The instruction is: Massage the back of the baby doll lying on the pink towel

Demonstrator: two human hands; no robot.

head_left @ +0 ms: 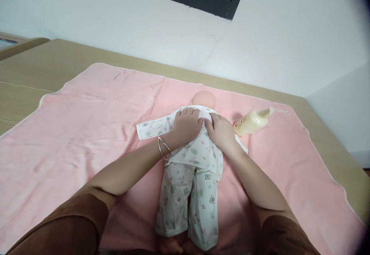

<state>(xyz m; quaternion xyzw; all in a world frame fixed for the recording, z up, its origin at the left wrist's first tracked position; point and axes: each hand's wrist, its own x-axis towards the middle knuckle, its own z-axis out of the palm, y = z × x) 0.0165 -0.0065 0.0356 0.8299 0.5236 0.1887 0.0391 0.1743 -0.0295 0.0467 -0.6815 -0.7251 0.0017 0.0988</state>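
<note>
doll [196,155] in a printed white outfit is lying stretched out on a pink blanket [95,112], right in front of the person, bald head [204,99] at the far end and legs pointing back this way. left hand [187,124] is laid on one side of the upper body, right hand [222,130] on the other, both palm down on the shirt [199,155], thumbs just about meeting in the middle. as for the grip, both hands are spread out pretty flat and not pinching anything that i can see. one sleeve [152,128] sticks straight out past the left hand, and the pants [173,201] run down between the forearms. the feet at the bottom edge are too dark to make out well. there's a pale yellow bottle [252,123] just beside the right hand, top end aimed off to the right, can't tell if it's standing or lying down. thin bracelets [164,148] on the left wrist, brown sleeves on both arms. the blanket is spread over a wooden tabletop [31,66] against a white wall [86,20].
</note>
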